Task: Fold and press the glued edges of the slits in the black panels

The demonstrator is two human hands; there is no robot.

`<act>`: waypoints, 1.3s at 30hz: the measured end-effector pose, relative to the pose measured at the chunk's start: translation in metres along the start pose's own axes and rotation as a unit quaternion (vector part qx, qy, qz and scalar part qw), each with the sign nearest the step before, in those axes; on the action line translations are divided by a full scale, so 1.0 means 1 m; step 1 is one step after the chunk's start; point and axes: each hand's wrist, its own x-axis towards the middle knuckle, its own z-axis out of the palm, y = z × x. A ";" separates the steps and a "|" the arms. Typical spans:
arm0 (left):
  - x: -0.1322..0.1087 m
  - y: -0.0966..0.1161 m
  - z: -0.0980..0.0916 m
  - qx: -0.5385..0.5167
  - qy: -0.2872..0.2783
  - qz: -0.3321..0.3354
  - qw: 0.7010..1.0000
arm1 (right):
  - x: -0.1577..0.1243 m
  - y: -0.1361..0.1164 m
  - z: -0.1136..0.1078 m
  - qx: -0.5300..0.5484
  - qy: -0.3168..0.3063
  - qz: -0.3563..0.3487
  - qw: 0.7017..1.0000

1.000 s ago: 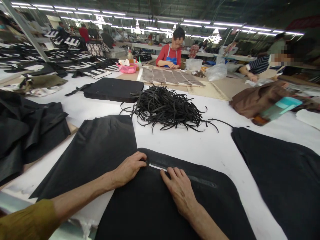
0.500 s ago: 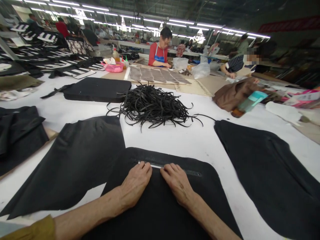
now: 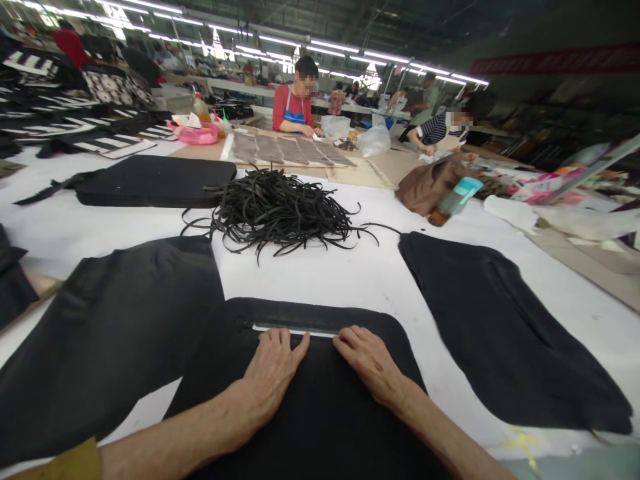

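Banner (image 3: 555, 59) lettering blurred; left hand (image 3: 273, 368), right hand (image 3: 373, 363) rest half-open on black panel (image 3: 330, 413).

From my end I can read no word, number or brand; the red banner (image 3: 555, 60) high at the far right carries a row of pale marks that look like lettering, but they are too dim and blurred for me to make out; the pink and white bundle (image 3: 530, 189) at the right is smeared, so I cannot tell whether it bears print; the teal-lidded bottle (image 3: 454, 202) shows me no legible label.
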 end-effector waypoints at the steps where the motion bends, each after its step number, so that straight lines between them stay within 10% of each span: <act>1: 0.002 0.002 0.001 0.006 0.017 0.017 1.000 | -0.003 0.002 -0.001 -0.003 -0.001 0.002 1.000; 7: 0.012 0.015 0.008 0.004 0.069 0.116 0.991 | -0.012 0.007 0.000 -0.045 0.009 0.008 0.999; 22: 0.027 0.046 -0.012 0.095 0.001 0.050 0.994 | -0.041 0.018 0.005 -0.085 0.038 0.019 0.995; 30: 0.027 0.050 -0.010 0.149 0.016 0.039 0.988 | -0.055 0.019 0.006 0.030 0.117 0.179 0.976; 39: 0.029 0.050 -0.002 0.128 0.021 0.036 0.991 | -0.057 0.017 0.005 -0.041 0.076 0.113 0.990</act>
